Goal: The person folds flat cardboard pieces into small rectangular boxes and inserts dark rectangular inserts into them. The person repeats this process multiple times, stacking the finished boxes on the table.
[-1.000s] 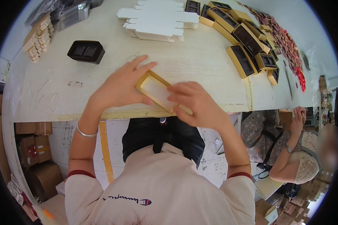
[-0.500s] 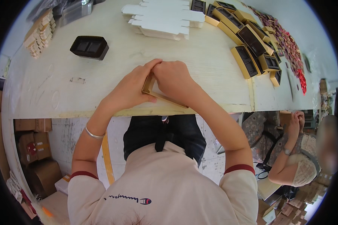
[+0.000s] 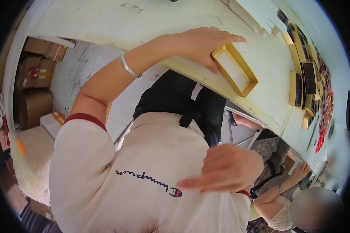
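Note:
A shallow gold box with a white inside rests on the table near its front edge. My left hand grips the box's left end, the thumb on the near side and a finger reaching past the far side. My right hand is raised in front of my shirt, away from the table and slightly blurred. One finger of it stretches out to the left while the others curl loosely; nothing shows in it.
At the right of the table lie several gold boxes with dark inserts, beside a strip of small red wrapped pieces. White flat cartons lie at the far side. A co-worker's arm shows at the lower right. Brown cartons stand under the table.
The view has swung, so the table things appear shifted. My right hand has let go of the gold box and come back to my chest. My left hand stays at the box.

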Action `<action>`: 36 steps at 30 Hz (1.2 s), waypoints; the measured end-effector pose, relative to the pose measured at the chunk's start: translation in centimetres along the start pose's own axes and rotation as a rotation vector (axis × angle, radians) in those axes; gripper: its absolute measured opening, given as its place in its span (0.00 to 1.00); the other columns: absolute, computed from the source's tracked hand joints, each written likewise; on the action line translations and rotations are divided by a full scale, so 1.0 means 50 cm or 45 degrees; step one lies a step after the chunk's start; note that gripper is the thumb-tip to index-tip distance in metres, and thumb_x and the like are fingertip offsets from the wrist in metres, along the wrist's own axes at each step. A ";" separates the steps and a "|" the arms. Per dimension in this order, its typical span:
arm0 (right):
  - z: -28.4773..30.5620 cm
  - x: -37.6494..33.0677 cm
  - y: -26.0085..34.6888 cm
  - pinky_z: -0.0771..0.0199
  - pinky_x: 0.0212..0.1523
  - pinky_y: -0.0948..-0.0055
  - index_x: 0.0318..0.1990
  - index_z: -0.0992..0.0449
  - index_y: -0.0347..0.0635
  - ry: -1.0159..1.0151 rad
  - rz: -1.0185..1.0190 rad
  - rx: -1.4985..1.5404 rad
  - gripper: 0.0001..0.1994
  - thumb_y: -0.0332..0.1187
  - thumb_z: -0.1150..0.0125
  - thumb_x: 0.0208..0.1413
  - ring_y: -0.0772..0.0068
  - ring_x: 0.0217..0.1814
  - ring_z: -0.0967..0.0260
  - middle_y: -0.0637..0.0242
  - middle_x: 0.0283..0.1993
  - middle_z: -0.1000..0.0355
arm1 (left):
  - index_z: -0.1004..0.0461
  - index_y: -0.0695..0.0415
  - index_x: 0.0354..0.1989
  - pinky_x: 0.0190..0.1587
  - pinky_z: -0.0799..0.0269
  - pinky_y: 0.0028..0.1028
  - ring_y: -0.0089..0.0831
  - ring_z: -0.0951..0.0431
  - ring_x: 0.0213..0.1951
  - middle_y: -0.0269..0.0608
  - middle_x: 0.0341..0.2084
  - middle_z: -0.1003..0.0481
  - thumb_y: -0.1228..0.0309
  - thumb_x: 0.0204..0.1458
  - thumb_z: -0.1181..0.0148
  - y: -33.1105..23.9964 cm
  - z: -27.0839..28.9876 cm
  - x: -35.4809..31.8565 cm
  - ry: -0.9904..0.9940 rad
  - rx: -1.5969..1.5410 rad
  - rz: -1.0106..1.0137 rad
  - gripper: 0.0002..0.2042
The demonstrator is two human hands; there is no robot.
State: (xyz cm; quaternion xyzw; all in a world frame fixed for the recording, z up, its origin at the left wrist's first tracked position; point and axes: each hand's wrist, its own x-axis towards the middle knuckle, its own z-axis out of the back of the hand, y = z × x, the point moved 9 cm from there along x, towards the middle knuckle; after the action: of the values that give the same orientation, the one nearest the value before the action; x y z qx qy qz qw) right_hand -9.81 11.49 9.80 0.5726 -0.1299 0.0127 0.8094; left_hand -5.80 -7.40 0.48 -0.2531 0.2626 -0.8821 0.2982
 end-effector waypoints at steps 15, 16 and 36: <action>0.269 -0.087 -0.056 0.38 0.26 0.82 0.36 0.21 0.34 -1.366 -0.497 -0.413 0.05 0.20 0.42 0.54 0.83 0.26 0.37 0.68 0.29 0.24 | 0.40 0.55 0.63 0.55 0.38 0.40 0.45 0.32 0.49 0.46 0.48 0.30 0.61 0.34 0.27 -0.017 0.024 -0.064 -0.185 0.144 0.105 0.43; 0.298 -0.066 -0.057 0.38 0.25 0.80 0.38 0.22 0.34 -1.333 -0.491 -0.584 0.05 0.21 0.42 0.55 0.82 0.25 0.38 0.68 0.29 0.26 | 0.39 0.56 0.62 0.54 0.38 0.40 0.44 0.32 0.49 0.44 0.48 0.30 0.59 0.35 0.27 -0.023 0.029 -0.073 -0.247 0.162 0.090 0.42; 0.485 0.293 -0.297 0.32 0.38 0.62 0.24 0.25 0.38 -0.739 -0.472 -1.539 0.02 0.23 0.41 0.46 0.58 0.39 0.32 0.61 0.30 0.29 | 0.35 0.57 0.54 0.56 0.40 0.40 0.45 0.32 0.49 0.45 0.47 0.29 0.57 0.37 0.28 -0.006 0.027 -0.068 -0.274 -0.091 0.142 0.35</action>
State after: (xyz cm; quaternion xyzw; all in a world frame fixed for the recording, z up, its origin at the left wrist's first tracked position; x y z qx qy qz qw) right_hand 2.12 -18.04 6.92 0.0146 -0.2255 -0.3540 0.9076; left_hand -2.75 -5.36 0.67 -0.3418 0.2740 -0.8218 0.3642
